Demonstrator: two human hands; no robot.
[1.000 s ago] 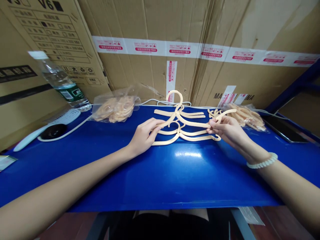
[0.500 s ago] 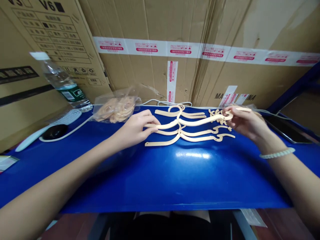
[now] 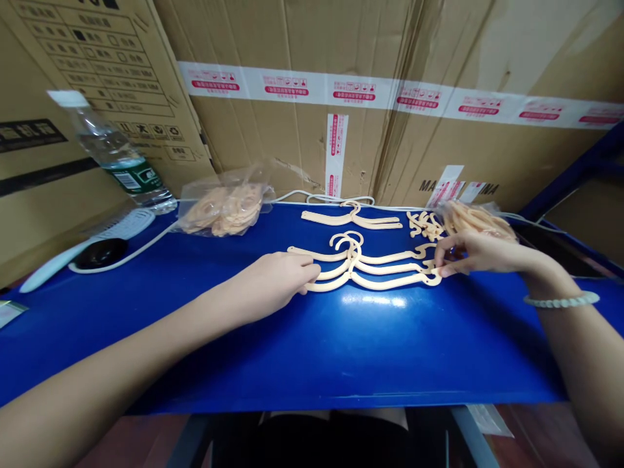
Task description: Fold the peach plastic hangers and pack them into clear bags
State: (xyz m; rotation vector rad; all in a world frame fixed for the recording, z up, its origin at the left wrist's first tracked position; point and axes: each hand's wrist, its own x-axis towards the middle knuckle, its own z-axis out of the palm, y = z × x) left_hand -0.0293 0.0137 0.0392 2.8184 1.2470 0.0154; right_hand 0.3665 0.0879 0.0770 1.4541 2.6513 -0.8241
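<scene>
On the blue table (image 3: 292, 364) lie three cream clothes hangers in a staggered row, each with a small S-shaped hook piece at its right end. The fingers of my left hand (image 3: 277, 279) are closed on the left arm of the nearest hanger (image 3: 387, 284). Its far left tip is hidden behind my hand. At the other end, my right hand (image 3: 468, 253) pinches the hook piece of that same hanger. Just behind it lie the middle hanger (image 3: 387, 268) and the rear one (image 3: 326, 257).
Farther back are more hangers (image 3: 375, 225), a pile of loose hook pieces (image 3: 425, 224) and a plastic bag of cream parts (image 3: 475, 221). Another bag (image 3: 224, 208), a water bottle (image 3: 129, 169), a black mouse (image 3: 102, 253) and a pale brush (image 3: 117, 224) stand left. Cardboard (image 3: 292, 149) closes the back.
Both hands have brought the raised hanger down and toward me, in front of the other two, which now sit farther back. My right hand has moved down to the table.
</scene>
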